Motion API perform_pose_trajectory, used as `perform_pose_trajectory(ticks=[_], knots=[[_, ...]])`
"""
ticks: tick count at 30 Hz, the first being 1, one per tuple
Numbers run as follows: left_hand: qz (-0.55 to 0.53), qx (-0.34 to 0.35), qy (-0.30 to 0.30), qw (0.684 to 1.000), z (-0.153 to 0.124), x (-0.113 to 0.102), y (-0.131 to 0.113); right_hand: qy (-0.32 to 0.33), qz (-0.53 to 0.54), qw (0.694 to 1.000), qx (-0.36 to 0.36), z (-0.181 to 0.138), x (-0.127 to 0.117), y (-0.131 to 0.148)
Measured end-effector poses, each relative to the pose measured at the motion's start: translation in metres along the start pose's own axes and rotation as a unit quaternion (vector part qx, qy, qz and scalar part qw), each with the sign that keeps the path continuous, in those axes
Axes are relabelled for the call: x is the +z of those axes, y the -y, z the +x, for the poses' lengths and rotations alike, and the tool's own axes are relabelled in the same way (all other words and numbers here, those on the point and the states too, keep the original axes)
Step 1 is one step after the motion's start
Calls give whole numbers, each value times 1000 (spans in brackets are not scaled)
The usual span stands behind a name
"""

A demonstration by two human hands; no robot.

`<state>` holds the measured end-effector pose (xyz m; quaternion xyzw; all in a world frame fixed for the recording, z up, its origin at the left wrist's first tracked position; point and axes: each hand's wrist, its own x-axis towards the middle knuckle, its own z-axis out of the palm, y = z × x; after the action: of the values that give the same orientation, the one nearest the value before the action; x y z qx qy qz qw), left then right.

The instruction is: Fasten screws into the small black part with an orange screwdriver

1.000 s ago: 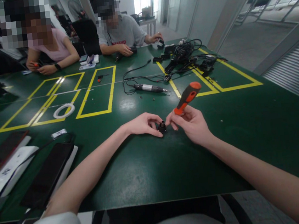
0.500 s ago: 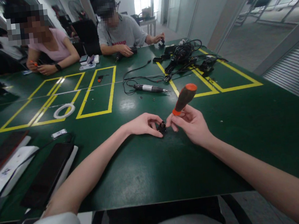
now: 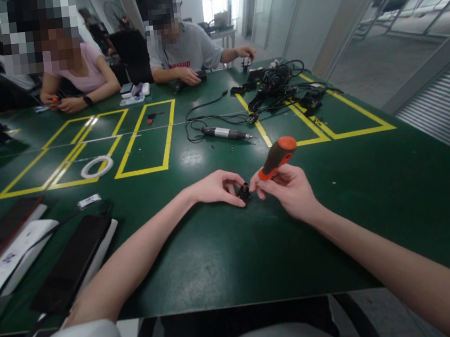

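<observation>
A small black part (image 3: 244, 191) rests on the green table (image 3: 226, 254) in front of me. My left hand (image 3: 217, 186) pinches it between thumb and fingers. My right hand (image 3: 289, 189) is closed round a screwdriver (image 3: 277, 157) with a black and orange handle. Its handle leans up and to the right, and its lower end points down at the small part. The blade is hidden by my fingers.
An electric screwdriver (image 3: 225, 132) with its cable lies beyond my hands. A tangle of black cables (image 3: 281, 90) sits at the far right. A white tape ring (image 3: 96, 166) lies in the yellow boxes. Dark devices (image 3: 72, 262) and a white box (image 3: 11, 259) lie left. Two people sit across the table.
The screwdriver handle has dropped lower and turned in my right hand, its black side facing me. My left hand and the small part have stayed put.
</observation>
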<state>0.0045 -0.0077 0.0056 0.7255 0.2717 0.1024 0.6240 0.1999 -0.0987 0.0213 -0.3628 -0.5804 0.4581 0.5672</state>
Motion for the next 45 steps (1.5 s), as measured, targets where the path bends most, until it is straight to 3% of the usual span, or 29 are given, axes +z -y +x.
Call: perform_pose_trajectory(ticks=[7,16,24,30,36,45], knots=[[-1,5,4,1000,-1,1,-2,23,28,999,3,1,-1,-1],[-9,5,2,1000,0,1,-1,-18,-17,1000,-3,3,0,2],[-3,0,-1,1000,0,1,-2,12,34,999,1,1,-1,-2],[-4,2,-4,1000,0,1,-1,-1,-8,1000,14,1,-1,-1],[-6,3,0,1000,-1,1,-1,28,30,999,19,2,-2,-3],[-6,4,0,1000,0,1,-1,-14,-31,999,-2,3,-1,0]])
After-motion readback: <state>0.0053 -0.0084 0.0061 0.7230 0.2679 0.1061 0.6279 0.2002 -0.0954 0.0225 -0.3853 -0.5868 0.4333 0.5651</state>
